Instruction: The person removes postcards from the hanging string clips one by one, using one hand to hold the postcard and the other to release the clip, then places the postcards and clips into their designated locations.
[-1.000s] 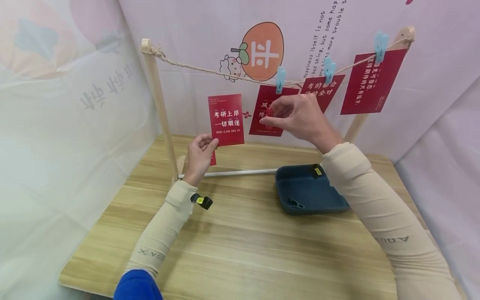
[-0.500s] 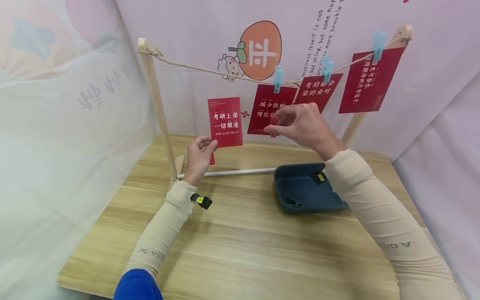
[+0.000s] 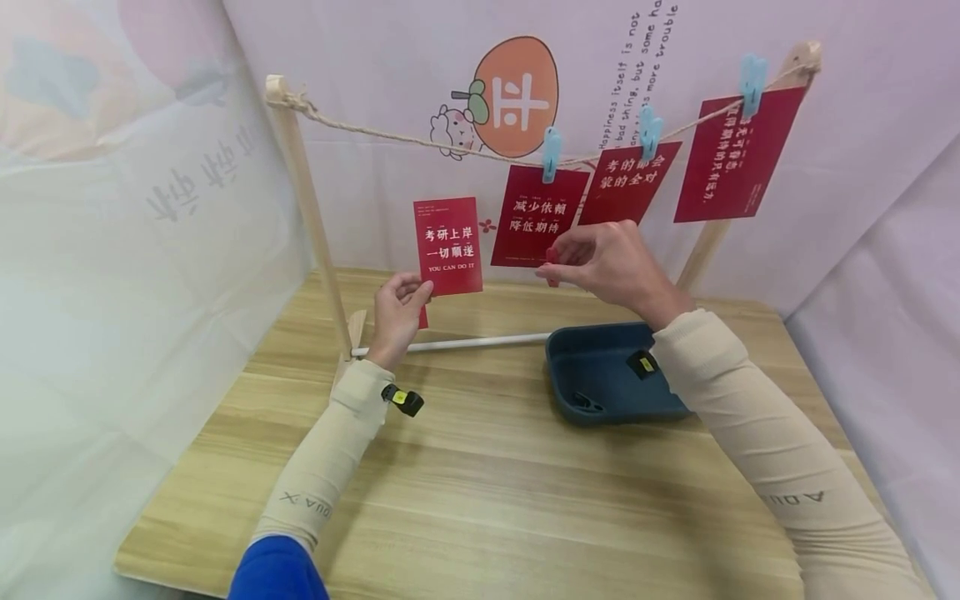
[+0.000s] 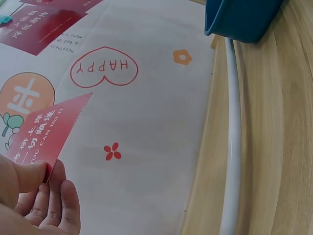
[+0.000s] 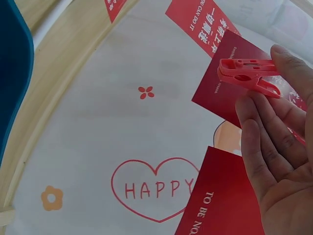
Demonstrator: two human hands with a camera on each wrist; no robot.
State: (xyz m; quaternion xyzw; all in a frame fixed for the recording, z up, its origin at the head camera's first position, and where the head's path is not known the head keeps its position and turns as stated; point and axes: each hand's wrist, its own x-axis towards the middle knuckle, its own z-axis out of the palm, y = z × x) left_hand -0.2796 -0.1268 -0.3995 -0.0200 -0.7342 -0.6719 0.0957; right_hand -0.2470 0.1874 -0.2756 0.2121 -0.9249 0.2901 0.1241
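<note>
My left hand (image 3: 400, 312) pinches a red card (image 3: 450, 246) with white lettering by its lower corner, between thumb and fingers. A strip of another red card (image 3: 423, 317) shows just below those fingers; whether it is held cannot be told. My right hand (image 3: 618, 267) holds a red clothespin (image 5: 247, 73) between thumb and fingers at its handle end. In the head view this hand is near the lower right corner of a hanging red card (image 3: 536, 237). Two more red cards, a middle one (image 3: 626, 196) and a right one (image 3: 731, 167), also hang from the twine (image 3: 405, 137) by light-blue clothespins (image 3: 551, 154).
Wooden posts, left (image 3: 311, 208) and right (image 3: 705, 254), bear the twine. A white rod (image 3: 472, 342) runs low between them. A dark blue tray (image 3: 558, 392) with a small dark item in it stands on the wooden table (image 3: 465, 500), below my right forearm. A printed cloth (image 3: 360, 208) hangs behind.
My right hand has moved down and slightly right with the red clothespin, uncovering the lettering on the nearest hanging card. The left hand keeps almost the same place, still holding its card.
</note>
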